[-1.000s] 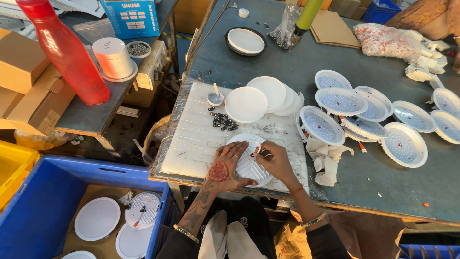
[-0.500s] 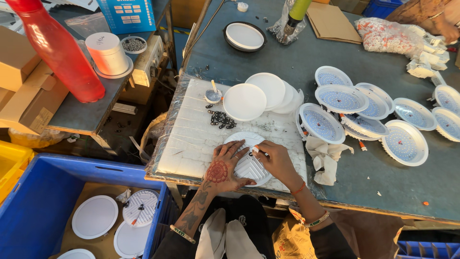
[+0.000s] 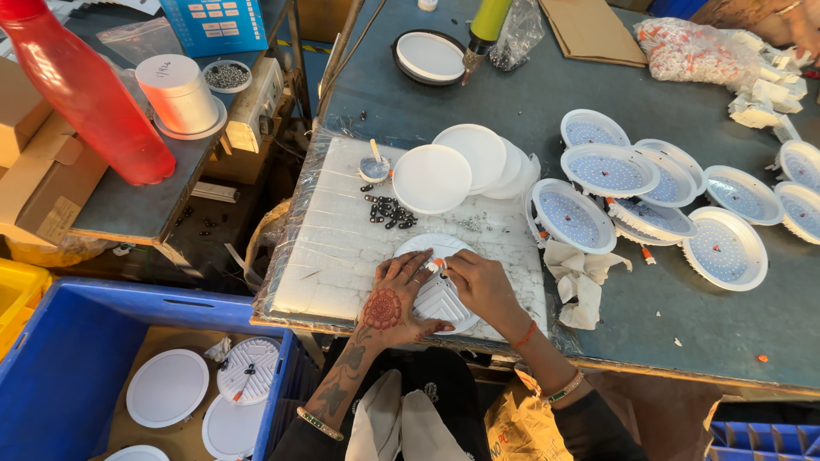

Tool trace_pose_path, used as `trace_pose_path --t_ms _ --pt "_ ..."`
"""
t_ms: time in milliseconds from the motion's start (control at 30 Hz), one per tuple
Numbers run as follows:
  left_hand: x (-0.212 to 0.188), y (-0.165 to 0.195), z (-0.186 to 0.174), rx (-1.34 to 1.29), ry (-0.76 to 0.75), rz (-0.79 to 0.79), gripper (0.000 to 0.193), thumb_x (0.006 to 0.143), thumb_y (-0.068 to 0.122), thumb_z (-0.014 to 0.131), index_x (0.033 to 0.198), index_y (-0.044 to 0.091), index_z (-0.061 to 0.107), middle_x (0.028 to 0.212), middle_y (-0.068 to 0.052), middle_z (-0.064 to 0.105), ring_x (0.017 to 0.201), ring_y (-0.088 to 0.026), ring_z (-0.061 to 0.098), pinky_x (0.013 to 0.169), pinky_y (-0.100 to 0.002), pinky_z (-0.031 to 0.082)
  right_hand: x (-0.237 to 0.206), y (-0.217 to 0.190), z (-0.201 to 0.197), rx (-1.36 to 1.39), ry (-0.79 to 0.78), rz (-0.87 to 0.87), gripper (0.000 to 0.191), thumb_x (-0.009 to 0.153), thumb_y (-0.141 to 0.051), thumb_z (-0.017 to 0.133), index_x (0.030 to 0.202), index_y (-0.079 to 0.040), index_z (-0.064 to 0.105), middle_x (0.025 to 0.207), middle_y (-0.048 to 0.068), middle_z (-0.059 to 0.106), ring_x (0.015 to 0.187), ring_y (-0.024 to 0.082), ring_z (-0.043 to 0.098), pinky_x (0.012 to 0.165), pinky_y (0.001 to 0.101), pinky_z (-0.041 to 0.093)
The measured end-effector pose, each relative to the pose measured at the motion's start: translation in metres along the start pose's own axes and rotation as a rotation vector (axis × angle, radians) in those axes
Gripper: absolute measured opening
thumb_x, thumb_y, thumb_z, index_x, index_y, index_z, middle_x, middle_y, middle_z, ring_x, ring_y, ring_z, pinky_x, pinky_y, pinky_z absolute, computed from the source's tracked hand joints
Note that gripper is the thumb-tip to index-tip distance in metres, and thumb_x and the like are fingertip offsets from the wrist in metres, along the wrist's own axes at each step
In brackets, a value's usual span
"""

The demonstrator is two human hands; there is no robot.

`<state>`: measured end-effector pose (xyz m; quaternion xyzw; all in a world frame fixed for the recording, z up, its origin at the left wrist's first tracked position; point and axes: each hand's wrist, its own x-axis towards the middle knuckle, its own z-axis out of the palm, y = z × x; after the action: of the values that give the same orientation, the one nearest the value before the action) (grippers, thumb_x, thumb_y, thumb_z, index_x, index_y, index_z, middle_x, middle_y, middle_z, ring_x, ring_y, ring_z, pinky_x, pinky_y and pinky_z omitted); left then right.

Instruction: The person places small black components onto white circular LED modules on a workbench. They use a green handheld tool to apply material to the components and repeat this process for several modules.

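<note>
Two hands work one round white lamp housing lying face-down on the white foam pad: left hand pressed flat, steadying it; right hand pinching a small orange-tipped wire end. Keeping the housing pinned helps seat it squarely.

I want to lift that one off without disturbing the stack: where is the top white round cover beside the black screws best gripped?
Probably by its free near-left rim, from the screws' side: the white cover lies flat, its right edge overlapping the stacked covers.
</note>
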<state>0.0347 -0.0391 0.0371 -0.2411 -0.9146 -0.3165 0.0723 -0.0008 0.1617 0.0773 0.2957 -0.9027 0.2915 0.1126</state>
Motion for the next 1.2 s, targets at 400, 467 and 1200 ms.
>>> trace_pose_path --t_ms 400,467,1200 --pt "-0.001 -0.002 0.002 -0.010 0.043 0.039 0.109 0.062 0.073 0.081 0.142 0.003 0.057 0.158 -0.011 0.040 0.147 -0.030 0.029 0.120 -0.051 0.019 0.002 0.002 0.005 -0.013 0.006 -0.012 0.014 0.086 -0.002 0.069 0.099 -0.003 0.073 0.094 0.008 0.075 0.073 0.029 0.070 0.062 0.0380 0.055" --pt "-0.001 -0.002 0.001 -0.006 0.016 0.016 0.105 0.062 0.073 0.081 0.136 0.001 0.059 0.160 -0.010 0.040 0.149 -0.029 0.029 0.122 -0.050 0.019 -0.001 0.002 0.005 -0.017 0.044 -0.066 0.015 0.086 0.000 0.067 0.100 -0.003 0.072 0.094 0.008 0.074 0.077 0.030 0.071 0.065 0.0380 0.056" --pt "-0.001 0.010 -0.011 0.034 -0.007 0.003 0.102 0.063 0.072 0.083 0.144 0.018 0.054 0.159 -0.008 0.039 0.148 -0.029 0.029 0.120 -0.051 0.020 -0.017 -0.024 -0.003 -0.048 0.232 -0.208 0.016 0.083 -0.007 0.079 0.097 -0.007 0.072 0.098 0.004 0.071 0.075 0.023 0.071 0.062 0.0324 0.056"
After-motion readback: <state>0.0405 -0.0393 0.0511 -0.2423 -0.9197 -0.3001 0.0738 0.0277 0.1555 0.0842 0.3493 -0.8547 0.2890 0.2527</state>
